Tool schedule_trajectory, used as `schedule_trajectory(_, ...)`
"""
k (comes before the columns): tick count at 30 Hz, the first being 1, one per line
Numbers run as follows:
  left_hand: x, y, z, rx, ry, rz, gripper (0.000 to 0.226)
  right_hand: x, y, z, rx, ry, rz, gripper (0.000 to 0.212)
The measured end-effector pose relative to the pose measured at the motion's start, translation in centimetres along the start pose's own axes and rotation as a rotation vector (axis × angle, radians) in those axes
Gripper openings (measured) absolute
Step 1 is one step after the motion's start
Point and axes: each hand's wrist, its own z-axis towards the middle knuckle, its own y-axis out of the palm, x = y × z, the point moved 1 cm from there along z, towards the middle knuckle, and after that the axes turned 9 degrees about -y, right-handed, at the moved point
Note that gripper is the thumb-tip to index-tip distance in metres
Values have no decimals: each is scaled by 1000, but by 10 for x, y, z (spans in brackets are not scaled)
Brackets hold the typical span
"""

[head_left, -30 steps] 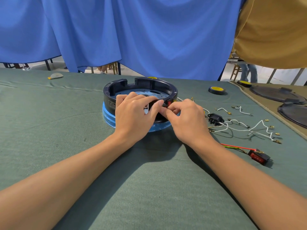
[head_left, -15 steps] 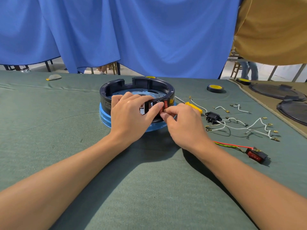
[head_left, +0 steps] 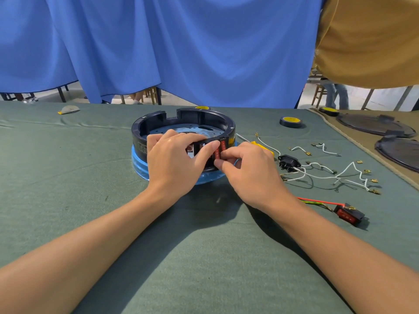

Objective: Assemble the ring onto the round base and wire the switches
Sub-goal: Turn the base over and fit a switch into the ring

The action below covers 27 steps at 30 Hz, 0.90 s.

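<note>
Two bare hands meet at the near wall of a black ring (head_left: 181,120), seated on a blue round base (head_left: 139,164) on a green-clothed table (head_left: 68,200). The left hand (head_left: 174,162) curls its fingers over the rim, thumb laid against a red rocker switch (head_left: 218,150) at the ring's 5 o'clock; the right hand (head_left: 251,175) pinches that switch's lower end with curled fingers. White wires (head_left: 340,175) and a black power socket (head_left: 289,163) lie at 3 o'clock, a loose red switch (head_left: 348,214) at 4 o'clock

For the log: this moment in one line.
ring on base | left hand grips ring | right hand pinches red switch
</note>
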Motion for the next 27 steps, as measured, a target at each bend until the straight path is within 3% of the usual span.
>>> schedule_trajectory(8, -4, -3, -2, -66, 103, 83, 46, -1, 2, 1, 75, 56, -32, 11)
schedule_trajectory(16, -3, 0, -1, -34, 65, 31, 26, 0, 1, 6, 26, 282, 158, 11)
schedule_trajectory(21, -3, 0, -2, -45, 66, 38, 29, -4, 1, 2, -4, 231, 112, 17)
schedule_trajectory(27, -4, 0, -2, -39, 75, 81, 21, -11, 1, 2, 230, 38, 39, 12)
